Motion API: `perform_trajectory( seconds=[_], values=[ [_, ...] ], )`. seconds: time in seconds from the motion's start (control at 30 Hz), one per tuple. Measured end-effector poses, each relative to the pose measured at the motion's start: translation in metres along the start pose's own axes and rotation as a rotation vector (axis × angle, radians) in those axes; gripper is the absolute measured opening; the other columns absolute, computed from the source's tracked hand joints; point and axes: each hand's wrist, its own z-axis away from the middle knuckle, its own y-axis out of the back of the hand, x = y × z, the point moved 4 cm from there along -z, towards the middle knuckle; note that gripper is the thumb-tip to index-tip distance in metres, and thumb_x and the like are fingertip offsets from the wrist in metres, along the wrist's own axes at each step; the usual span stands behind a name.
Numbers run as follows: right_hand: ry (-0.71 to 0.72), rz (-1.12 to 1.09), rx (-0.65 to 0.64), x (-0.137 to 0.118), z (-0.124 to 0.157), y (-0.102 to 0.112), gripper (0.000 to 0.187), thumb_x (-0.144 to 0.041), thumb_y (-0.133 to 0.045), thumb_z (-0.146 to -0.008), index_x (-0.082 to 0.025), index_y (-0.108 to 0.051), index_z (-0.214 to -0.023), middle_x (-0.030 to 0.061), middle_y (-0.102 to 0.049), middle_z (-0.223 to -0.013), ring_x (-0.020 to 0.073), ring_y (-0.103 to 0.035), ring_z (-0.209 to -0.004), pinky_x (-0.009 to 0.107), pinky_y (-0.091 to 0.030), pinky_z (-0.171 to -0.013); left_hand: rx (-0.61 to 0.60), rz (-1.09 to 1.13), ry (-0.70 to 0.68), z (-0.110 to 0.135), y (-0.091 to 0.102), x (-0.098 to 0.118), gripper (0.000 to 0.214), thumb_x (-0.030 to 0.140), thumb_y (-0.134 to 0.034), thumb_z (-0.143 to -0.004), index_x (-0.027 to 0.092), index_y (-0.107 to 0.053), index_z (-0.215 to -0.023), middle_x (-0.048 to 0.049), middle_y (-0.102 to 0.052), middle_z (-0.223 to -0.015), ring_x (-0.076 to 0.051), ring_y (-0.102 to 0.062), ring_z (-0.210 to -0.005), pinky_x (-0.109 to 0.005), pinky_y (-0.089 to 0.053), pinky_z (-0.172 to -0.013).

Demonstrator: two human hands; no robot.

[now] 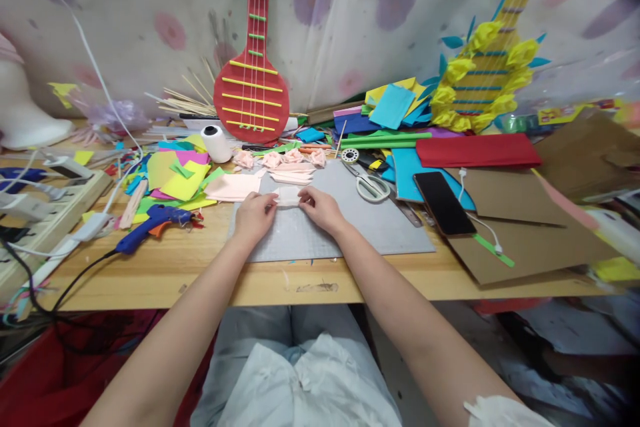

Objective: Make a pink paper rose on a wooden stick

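A small strip of pale pink paper (pixel 288 197) is stretched between my two hands over the grey cutting mat (pixel 320 240). My left hand (pixel 254 215) pinches its left end, and my right hand (pixel 321 208) pinches the right end. Just beyond it lie folded pale pink strips (pixel 291 175). Behind those sits a row of crumpled pink paper flowers (pixel 293 156). Flat pink sheets (pixel 233 187) rest beside my left hand. To the right of my right hand are white-handled scissors (pixel 373 188).
At the left lie a blue glue gun (pixel 155 223), coloured paper scraps (pixel 183 173) and a power strip (pixel 83 193). A thread spool (pixel 216 143) and a red paper lute (pixel 251 97) stand behind. Rightward are a phone (pixel 444 203), cardboard (pixel 530 240) and a yellow-flowered instrument (pixel 477 80).
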Motion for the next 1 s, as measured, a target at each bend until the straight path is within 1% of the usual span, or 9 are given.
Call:
perform_trajectory(
  seconds=[0.1, 0.17, 0.3, 0.4, 0.5, 0.6, 0.7, 0.87, 1.0],
  values=[
    [-0.152, -0.056, 0.018, 0.004, -0.003, -0.006, 0.02, -0.024, -0.051, -0.075, -0.023, -0.053, -0.095, -0.0035, -0.064, -0.082, 0.0104, -0.054, -0.067, 0.022, -0.038, -0.062, -0.005, 0.095, 0.085, -0.001, -0.003, -0.002, 0.033, 0.026, -0.048, -0.075, 0.021, -0.058, -0.106, -0.0022, -0.065, -0.083, -0.017, -0.054, -0.085, -0.028, -0.042, -0.073],
    [-0.205, -0.038, 0.039, 0.004, -0.004, -0.008, 0.02, -0.025, -0.051, -0.075, -0.024, -0.053, -0.095, -0.0036, -0.064, -0.081, 0.011, -0.055, -0.068, 0.023, -0.037, -0.061, -0.025, 0.17, 0.148, -0.004, -0.007, -0.006, 0.035, 0.029, -0.05, -0.074, 0.021, -0.056, -0.107, -0.0015, -0.065, -0.083, -0.017, -0.055, -0.081, -0.027, -0.042, -0.069],
    [-0.237, -0.01, 0.068, -0.001, -0.003, -0.008, 0.021, -0.027, -0.051, -0.076, -0.025, -0.051, -0.097, -0.0042, -0.064, -0.081, 0.0121, -0.056, -0.07, 0.023, -0.036, -0.061, -0.055, 0.289, 0.284, -0.012, -0.015, -0.015, 0.035, 0.03, -0.051, -0.073, 0.02, -0.056, -0.106, -0.0009, -0.064, -0.081, -0.014, -0.056, -0.072, -0.024, -0.041, -0.064],
    [-0.24, 0.004, 0.085, -0.004, -0.001, -0.008, 0.021, -0.027, -0.051, -0.077, -0.025, -0.049, -0.098, -0.0044, -0.064, -0.08, 0.0127, -0.057, -0.072, 0.023, -0.035, -0.061, -0.042, 0.289, 0.341, -0.013, -0.016, -0.015, 0.033, 0.03, -0.052, -0.072, 0.02, -0.058, -0.103, -0.0008, -0.063, -0.079, -0.014, -0.057, -0.071, -0.024, -0.04, -0.064],
    [-0.227, 0.023, 0.102, -0.005, 0.0, -0.009, 0.021, -0.026, -0.05, -0.077, -0.024, -0.047, -0.098, -0.0041, -0.063, -0.078, 0.013, -0.057, -0.073, 0.023, -0.035, -0.061, -0.002, 0.246, 0.36, -0.011, -0.014, -0.01, 0.032, 0.031, -0.052, -0.072, 0.021, -0.056, -0.102, -0.0004, -0.063, -0.077, -0.015, -0.057, -0.072, -0.025, -0.039, -0.063],
    [-0.213, 0.059, 0.121, -0.006, 0.0, -0.009, 0.021, -0.026, -0.05, -0.078, -0.024, -0.046, -0.098, -0.0033, -0.063, -0.079, 0.0134, -0.057, -0.074, 0.023, -0.034, -0.061, 0.035, 0.251, 0.356, -0.008, -0.013, -0.008, 0.039, 0.03, -0.052, -0.072, 0.02, -0.049, -0.109, 0.0002, -0.063, -0.078, -0.015, -0.057, -0.073, -0.025, -0.039, -0.064],
    [-0.222, 0.097, 0.125, -0.007, 0.0, -0.009, 0.02, -0.027, -0.049, -0.079, -0.023, -0.046, -0.099, -0.0022, -0.063, -0.08, 0.014, -0.057, -0.075, 0.024, -0.034, -0.061, 0.041, 0.278, 0.335, -0.006, -0.014, -0.01, 0.044, 0.029, -0.051, -0.073, 0.02, -0.044, -0.115, -0.0001, -0.063, -0.081, -0.014, -0.057, -0.075, -0.025, -0.04, -0.066],
    [-0.23, 0.151, 0.112, -0.01, 0.0, -0.008, 0.02, -0.028, -0.049, -0.081, -0.022, -0.046, -0.099, -0.0005, -0.063, -0.084, 0.0147, -0.057, -0.077, 0.024, -0.034, -0.062, 0.042, 0.27, 0.311, -0.007, -0.015, -0.012, 0.041, 0.027, -0.05, -0.075, 0.02, -0.044, -0.115, -0.0015, -0.062, -0.084, -0.015, -0.056, -0.078, -0.027, -0.04, -0.069],
    [-0.216, 0.215, 0.109, -0.012, 0.0, -0.008, 0.019, -0.027, -0.049, -0.081, -0.022, -0.046, -0.099, 0.001, -0.063, -0.086, 0.0157, -0.056, -0.078, 0.025, -0.034, -0.062, 0.049, 0.24, 0.295, -0.006, -0.014, -0.009, 0.04, 0.025, -0.05, -0.075, 0.019, -0.045, -0.114, -0.0024, -0.062, -0.083, -0.016, -0.055, -0.079, -0.028, -0.04, -0.071]
  ],
)
